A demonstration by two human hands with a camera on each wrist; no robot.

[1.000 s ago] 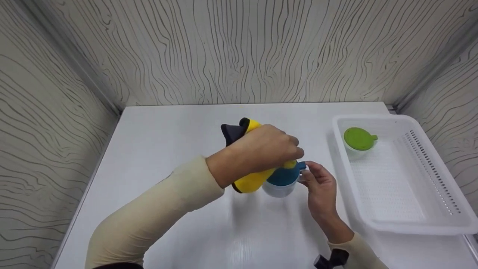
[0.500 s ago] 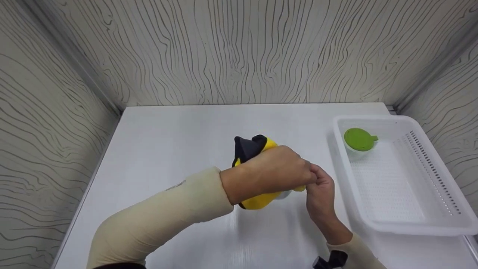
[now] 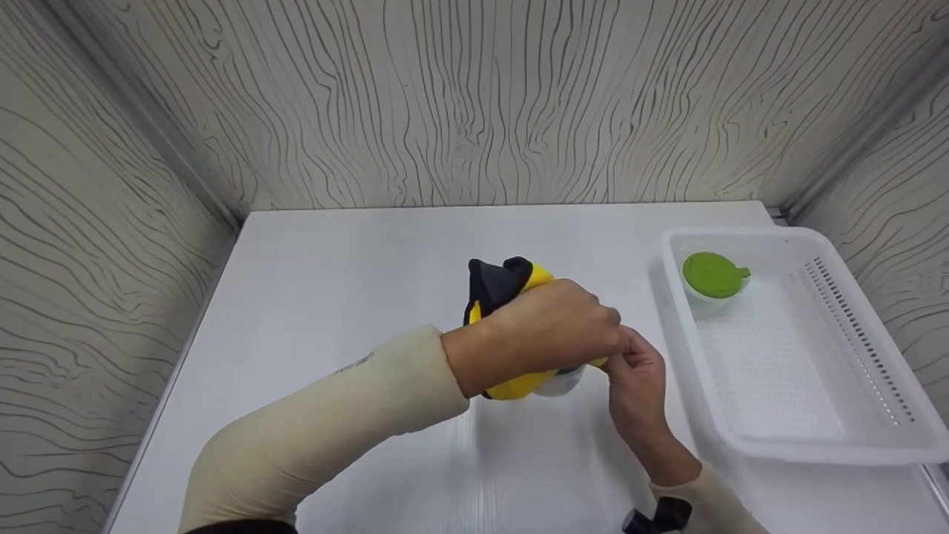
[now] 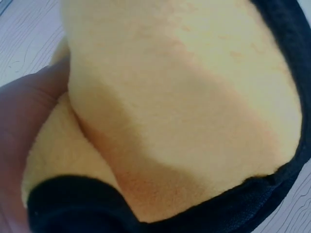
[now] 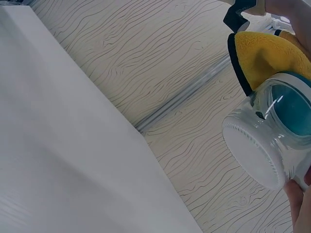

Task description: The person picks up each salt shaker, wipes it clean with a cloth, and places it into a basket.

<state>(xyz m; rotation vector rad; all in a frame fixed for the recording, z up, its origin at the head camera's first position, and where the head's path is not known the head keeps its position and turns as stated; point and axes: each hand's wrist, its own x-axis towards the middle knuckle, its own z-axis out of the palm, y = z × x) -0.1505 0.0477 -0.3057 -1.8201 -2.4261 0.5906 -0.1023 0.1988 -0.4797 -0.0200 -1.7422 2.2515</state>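
My left hand (image 3: 552,326) holds a bunched yellow cloth (image 3: 497,285) with dark grey backing and black edging. It lies over the top of a clear glass jar (image 3: 560,383), and its fingertips come close to those of my right hand (image 3: 639,393). In the right wrist view the jar (image 5: 257,141) hangs tilted above the table, its blue lid (image 5: 293,109) visible through the glass and the cloth (image 5: 267,56) against its lid side. My right hand grips the jar at its right side. Cloth fills the left wrist view, hiding most of the left fingers.
A white plastic basket (image 3: 693,363) with slotted sides stands on the right of the white table (image 3: 356,267). Inside its far left corner is a small container with a green lid (image 3: 713,274). Wood-patterned panels (image 3: 474,104) rise behind and at both sides.
My left hand and the cloth have moved right and nearer over the jar's lid, covering the blue, then shifted slightly back up. The right hand has stayed nearly still.
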